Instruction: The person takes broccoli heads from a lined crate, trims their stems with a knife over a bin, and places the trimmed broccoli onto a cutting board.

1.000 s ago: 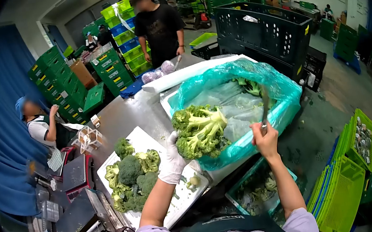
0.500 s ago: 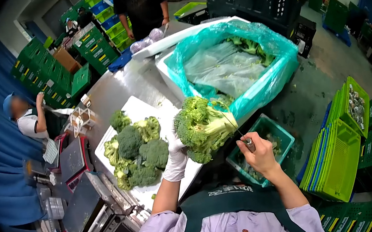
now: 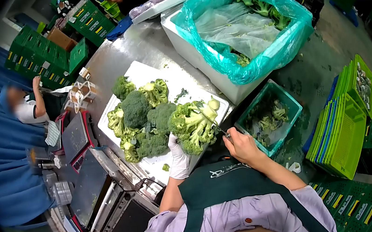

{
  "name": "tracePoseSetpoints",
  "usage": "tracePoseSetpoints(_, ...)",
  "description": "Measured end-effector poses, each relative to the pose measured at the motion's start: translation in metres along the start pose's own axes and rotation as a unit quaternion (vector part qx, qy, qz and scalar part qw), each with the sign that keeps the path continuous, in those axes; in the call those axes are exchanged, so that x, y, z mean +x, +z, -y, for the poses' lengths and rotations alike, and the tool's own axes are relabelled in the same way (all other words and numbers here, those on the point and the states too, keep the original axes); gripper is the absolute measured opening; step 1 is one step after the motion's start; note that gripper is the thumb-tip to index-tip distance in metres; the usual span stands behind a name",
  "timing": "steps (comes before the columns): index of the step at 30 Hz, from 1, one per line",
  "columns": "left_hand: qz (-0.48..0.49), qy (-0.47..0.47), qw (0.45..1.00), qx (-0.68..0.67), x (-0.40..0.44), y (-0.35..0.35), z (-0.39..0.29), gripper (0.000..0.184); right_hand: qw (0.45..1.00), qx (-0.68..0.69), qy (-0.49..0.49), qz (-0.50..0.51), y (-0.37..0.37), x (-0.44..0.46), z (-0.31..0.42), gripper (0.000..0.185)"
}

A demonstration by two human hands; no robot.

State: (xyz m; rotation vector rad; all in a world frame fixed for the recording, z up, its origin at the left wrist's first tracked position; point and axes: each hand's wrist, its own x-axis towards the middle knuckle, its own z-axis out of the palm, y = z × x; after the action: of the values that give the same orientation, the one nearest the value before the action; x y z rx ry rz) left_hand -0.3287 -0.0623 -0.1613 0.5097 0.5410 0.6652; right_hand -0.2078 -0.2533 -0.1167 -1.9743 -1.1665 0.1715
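Observation:
A large head of broccoli [image 3: 192,127] with its pale cut stem pointing up and right is held over the board's right part by my gloved left hand [image 3: 179,156]. My bare right hand [image 3: 244,147] is closed round the handle of a knife [image 3: 218,127], whose thin blade lies against the stem. Several other broccoli heads [image 3: 135,108] are crowded on the white cutting board [image 3: 133,71], left of the held one. Beside my right hand is a green bin [image 3: 294,116] with broccoli trimmings in it.
Behind the board stands a white foam box [image 3: 198,63] lined with a teal plastic bag [image 3: 217,65], with broccoli inside. Stacked lime-green baskets [image 3: 342,142] are at the right. Scales [image 3: 86,195] line the left. Co-workers are beyond the metal table [image 3: 144,46].
The broccoli in my left hand has come down nearer the board and tilted. The knife has moved with it, still at the stem. My view has shifted downward.

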Motion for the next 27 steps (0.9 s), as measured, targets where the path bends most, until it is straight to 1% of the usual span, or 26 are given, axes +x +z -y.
tracePoseSetpoints(1,-0.003,-0.003,1.0,0.001,-0.003,-0.003,0.0,0.053,1.0,0.0,0.004,0.002,0.002,-0.002,-0.001,0.02)
tracePoseSetpoints(3,0.031,0.024,0.996,0.074,-0.007,0.0,0.001,0.052,0.998,-0.053,0.023,0.017,0.002,-0.003,-0.005,0.023)
tracePoseSetpoints(5,0.033,0.031,0.995,0.086,-0.009,0.011,0.003,0.054,0.998,-0.053,0.036,0.024,-0.002,-0.006,-0.01,0.024)
tracePoseSetpoints(6,0.067,0.104,0.976,0.178,-0.007,0.016,0.002,0.057,0.996,-0.06,0.056,0.044,-0.004,-0.01,-0.013,0.023)
tracePoseSetpoints(7,0.102,0.176,0.943,0.265,-0.003,0.021,0.002,0.06,0.993,-0.066,0.075,0.062,-0.007,-0.013,-0.015,0.023)
tracePoseSetpoints(8,0.078,0.148,0.944,0.285,-0.002,0.022,0.005,0.063,0.99,-0.067,0.098,0.076,-0.011,-0.018,-0.016,0.023)
tracePoseSetpoints(9,0.099,0.216,0.901,0.363,0.006,0.023,0.007,0.063,0.99,-0.07,0.106,0.069,-0.014,-0.021,-0.015,0.023)
tracePoseSetpoints(11,0.127,0.195,0.902,0.364,0.002,0.041,0.016,0.065,0.984,-0.072,0.146,0.07,-0.025,-0.028,-0.012,0.023)
tracePoseSetpoints(12,0.172,0.262,0.849,0.425,0.007,0.043,0.019,0.066,0.983,-0.067,0.16,0.058,-0.028,-0.03,-0.013,0.023)
tracePoseSetpoints(13,0.217,0.327,0.785,0.479,0.011,0.045,0.022,0.067,0.982,-0.068,0.171,0.049,-0.031,-0.033,-0.015,0.023)
tracePoseSetpoints(14,0.218,0.342,0.774,0.486,0.014,0.052,0.028,0.069,0.979,-0.038,0.195,0.043,-0.035,-0.038,-0.018,0.023)
tracePoseSetpoints(15,0.232,0.336,0.776,0.481,0.015,0.059,0.035,0.069,0.975,-0.011,0.218,0.037,-0.041,-0.043,-0.021,0.023)
tracePoseSetpoints(16,0.218,0.28,0.824,0.443,0.016,0.067,0.045,0.07,0.978,-0.041,0.205,-0.004,-0.043,-0.048,-0.023,0.023)
tracePoseSetpoints(17,0.202,0.219,0.865,0.403,0.017,0.076,0.055,0.07,0.975,-0.047,0.217,-0.016,-0.047,-0.052,-0.03,0.023)
tracePoseSetpoints(18,0.192,0.135,0.908,0.347,0.009,0.098,0.061,0.071,0.973,-0.075,0.211,-0.048,-0.051,-0.055,-0.037,0.022)
tracePoseSetpoints(19,0.175,0.084,0.936,0.295,0.0,0.119,0.067,0.072,0.97,-0.104,0.205,-0.081,-0.057,-0.058,-0.046,0.021)
tracePoseSetpoints(21,0.186,0.047,0.952,0.237,0.008,0.117,0.093,0.071,0.965,-0.115,0.202,-0.119,-0.068,-0.064,-0.065,0.019)
tracePoseSetpoints(22,0.176,0.014,0.956,0.232,0.008,0.121,0.104,0.068,0.959,-0.12,0.226,-0.123,-0.07,-0.069,-0.07,0.018)
tracePoseSetpoints(23,0.19,0.006,0.953,0.234,0.014,0.125,0.115,0.068,0.952,-0.126,0.247,-0.129,-0.072,-0.073,-0.077,0.017)
tracePoseSetpoints(24,0.227,0.062,0.927,0.293,0.02,0.126,0.128,0.066,0.948,-0.13,0.257,-0.139,-0.07,-0.077,-0.089,0.017)
tracePoseSetpoints(25,0.261,0.119,0.893,0.346,0.023,0.127,0.14,0.065,0.934,-0.136,0.326,-0.062,-0.064,-0.085,-0.109,0.02)
tracePoseSetpoints(26,0.33,0.192,0.84,0.385,0.026,0.133,0.144,0.062,0.909,-0.138,0.392,0.016,-0.053,-0.093,-0.136,0.024)
tracePoseSetpoints(27,0.372,0.23,0.81,0.391,0.024,0.142,0.148,0.061,0.895,-0.106,0.404,0.158,-0.038,-0.113,-0.188,0.03)
